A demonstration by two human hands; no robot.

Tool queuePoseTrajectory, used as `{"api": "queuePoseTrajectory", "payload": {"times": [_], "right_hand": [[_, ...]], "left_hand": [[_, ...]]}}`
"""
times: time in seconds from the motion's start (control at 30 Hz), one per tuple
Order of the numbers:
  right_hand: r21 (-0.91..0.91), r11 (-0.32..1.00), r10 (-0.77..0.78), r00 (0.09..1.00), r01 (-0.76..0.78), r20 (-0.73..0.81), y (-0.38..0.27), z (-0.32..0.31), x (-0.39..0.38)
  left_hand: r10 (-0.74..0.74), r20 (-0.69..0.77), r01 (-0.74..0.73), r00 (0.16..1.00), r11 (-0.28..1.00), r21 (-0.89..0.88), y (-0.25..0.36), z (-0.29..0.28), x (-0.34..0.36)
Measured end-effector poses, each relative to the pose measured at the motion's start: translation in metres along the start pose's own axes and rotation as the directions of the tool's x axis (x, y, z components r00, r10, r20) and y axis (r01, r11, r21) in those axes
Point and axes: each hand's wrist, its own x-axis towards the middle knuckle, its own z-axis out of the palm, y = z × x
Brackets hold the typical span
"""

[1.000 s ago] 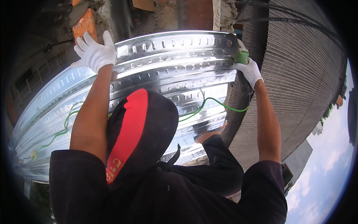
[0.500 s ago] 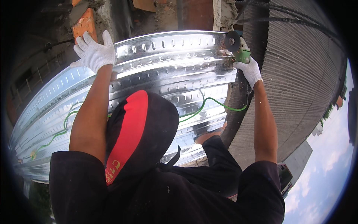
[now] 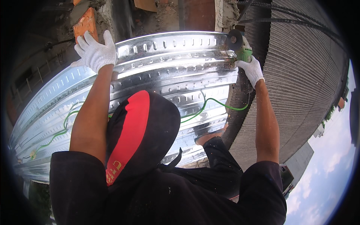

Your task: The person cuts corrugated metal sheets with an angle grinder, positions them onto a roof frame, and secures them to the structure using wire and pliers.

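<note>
My right hand (image 3: 251,71), in a white knit glove, grips a green angle grinder (image 3: 243,54). The dark round disc (image 3: 234,39) of the grinder is at the far right corner of a shiny ribbed metal sheet (image 3: 161,67). Small orange sparks fly around that corner. My left hand (image 3: 96,54), also gloved in white, lies with fingers spread over the sheet's far edge, close to an orange brick (image 3: 85,25). What the left palm presses on is hidden.
A green power cord (image 3: 221,104) snakes across the metal. At right lies a grey corrugated roof (image 3: 300,75), with dark cables (image 3: 292,21) over its far end. Rough masonry borders the sheet's far side. A black and red cap (image 3: 150,123) blocks the sheet's middle.
The grinder's disc has shifted very slightly at the sheet's corner, and the sparks have a different spread. My left hand stays in place.
</note>
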Motion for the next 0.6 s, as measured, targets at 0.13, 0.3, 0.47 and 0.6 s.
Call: {"api": "queuePoseTrajectory", "payload": {"times": [0.13, 0.3, 0.47, 0.6], "right_hand": [[0.027, 0.999, 0.020, 1.000, -0.020, 0.024, -0.0052, 0.0005, -0.0027], [0.029, 0.999, 0.017, 0.999, -0.018, 0.030, -0.0091, 0.0004, -0.0040], [0.019, 1.000, 0.012, 1.000, -0.012, 0.022, -0.0085, 0.0002, -0.0034], [0.035, 0.999, 0.018, 1.000, -0.019, 0.023, -0.0079, -0.0002, -0.0028]], "left_hand": [[-0.005, 0.033, 0.005, 0.999, 1.000, -0.002, 0.0013, -0.0060, 0.0005], [-0.005, 0.040, 0.004, 0.999, 1.000, 0.011, 0.0007, -0.0061, -0.0004], [-0.008, 0.052, 0.006, 0.999, 1.000, 0.023, 0.0024, -0.0077, -0.0003], [-0.002, 0.047, 0.001, 0.999, 1.000, 0.021, 0.0013, -0.0070, 0.0007]]}}
